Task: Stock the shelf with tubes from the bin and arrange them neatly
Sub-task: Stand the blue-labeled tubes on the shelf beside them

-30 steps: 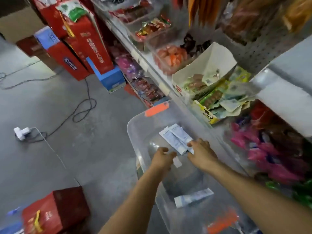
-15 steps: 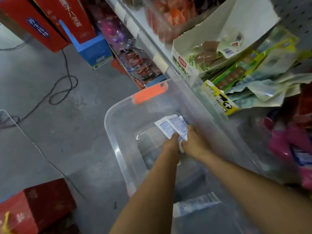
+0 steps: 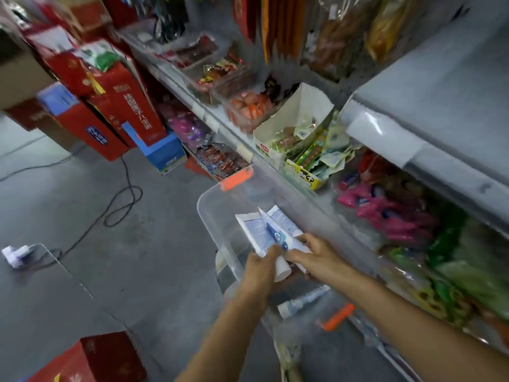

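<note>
A clear plastic bin [image 3: 212,216] with orange clips stands on the floor against the shelf. Above its middle both hands hold a small bundle of white tubes [image 3: 256,230] with blue print, their flat ends fanning up and away from me. My left hand [image 3: 261,268] grips the cap end of one tube. My right hand [image 3: 314,255] pinches the bundle from the right side. Another white tube [image 3: 300,301] lies on the bin's bottom near my forearms. To the upper right runs a bare grey shelf board [image 3: 429,86].
Shelves on the right carry snack packs, an open white carton [image 3: 297,117] and pink packets [image 3: 385,213]. Red boxes [image 3: 124,106] and a blue box are stacked at the left. A black cable [image 3: 121,199] and a white plug lie on the grey floor. One red box [image 3: 91,359] sits near my feet.
The bundle of tubes has been lifted higher in the bin, and my left hand has closed round a tube's cap end. The view has tilted back up toward the shelves.
</note>
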Tool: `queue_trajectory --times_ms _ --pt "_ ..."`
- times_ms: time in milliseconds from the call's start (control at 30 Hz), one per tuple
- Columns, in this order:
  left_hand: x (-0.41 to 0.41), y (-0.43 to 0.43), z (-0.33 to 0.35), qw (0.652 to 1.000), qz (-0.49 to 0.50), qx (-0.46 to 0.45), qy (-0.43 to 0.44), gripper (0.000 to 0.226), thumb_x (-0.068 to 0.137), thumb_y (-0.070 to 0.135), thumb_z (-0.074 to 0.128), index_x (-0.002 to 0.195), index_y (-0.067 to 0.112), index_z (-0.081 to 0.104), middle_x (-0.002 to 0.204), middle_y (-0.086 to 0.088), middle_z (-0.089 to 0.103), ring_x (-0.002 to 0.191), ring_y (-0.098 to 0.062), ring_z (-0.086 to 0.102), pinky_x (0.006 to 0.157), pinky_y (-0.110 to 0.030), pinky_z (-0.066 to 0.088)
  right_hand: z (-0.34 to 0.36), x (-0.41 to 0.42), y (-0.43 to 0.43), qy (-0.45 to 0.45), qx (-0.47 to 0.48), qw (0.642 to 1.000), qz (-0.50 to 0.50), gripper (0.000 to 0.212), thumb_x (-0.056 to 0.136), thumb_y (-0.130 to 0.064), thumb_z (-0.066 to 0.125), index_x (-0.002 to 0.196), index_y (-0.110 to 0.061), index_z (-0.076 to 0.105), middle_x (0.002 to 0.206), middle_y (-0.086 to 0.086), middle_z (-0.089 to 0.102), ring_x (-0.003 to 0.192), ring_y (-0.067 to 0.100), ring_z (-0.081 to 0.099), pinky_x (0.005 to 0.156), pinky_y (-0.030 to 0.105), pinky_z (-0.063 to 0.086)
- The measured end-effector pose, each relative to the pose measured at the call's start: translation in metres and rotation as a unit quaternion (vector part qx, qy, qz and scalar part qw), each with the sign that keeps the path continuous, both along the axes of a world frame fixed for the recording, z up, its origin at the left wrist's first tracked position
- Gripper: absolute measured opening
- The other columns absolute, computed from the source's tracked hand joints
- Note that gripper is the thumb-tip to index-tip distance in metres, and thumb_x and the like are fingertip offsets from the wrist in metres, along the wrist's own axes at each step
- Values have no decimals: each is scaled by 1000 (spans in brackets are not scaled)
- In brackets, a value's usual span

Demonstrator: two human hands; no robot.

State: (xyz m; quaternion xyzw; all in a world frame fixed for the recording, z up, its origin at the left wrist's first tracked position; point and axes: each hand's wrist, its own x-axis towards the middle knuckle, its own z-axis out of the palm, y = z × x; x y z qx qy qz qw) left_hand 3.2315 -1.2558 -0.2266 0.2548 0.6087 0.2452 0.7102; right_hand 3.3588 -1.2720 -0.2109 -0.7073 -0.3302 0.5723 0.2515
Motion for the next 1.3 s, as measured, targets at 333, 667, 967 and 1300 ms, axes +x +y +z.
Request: queue_trajectory --times_ms 333,667,967,1300 --pt "11 -116 156 984 -104 142 -15 15 91 2 59 104 8 63 82 -6 70 69 -19 70 70 -43 61 123 23 -157 34 95 993 -54 22 85 -7 67 101 -22 65 87 1 69 64 5 67 53 24 52" --pt "77 -226 225 926 -267 266 -24 48 72 32 73 117 20 62 103 -7 74 93 -27 71 79 -50 58 211 80 -302 -30 174 975 -135 50 75 -13 76 121 -17 56 110 10 66 88 21 66 67 30 57" --pt "176 -422 290 874 -318 355 -99 26 90 7 61 111 24 60 103 -3 73 85 -12 71 68 -25 56 285 174 -518 -150 230 942 -192 49 76 -8 74 121 -17 56 110 14 65 96 32 67 71 41 58" --pt "280 -623 367 837 -331 397 -180 30 92 11 60 121 15 52 106 -13 67 80 -22 68 56 -27 53 370 264 -734 -282 250 900 -218 44 78 -22 75 117 -20 54 112 -2 63 95 14 64 71 24 55"
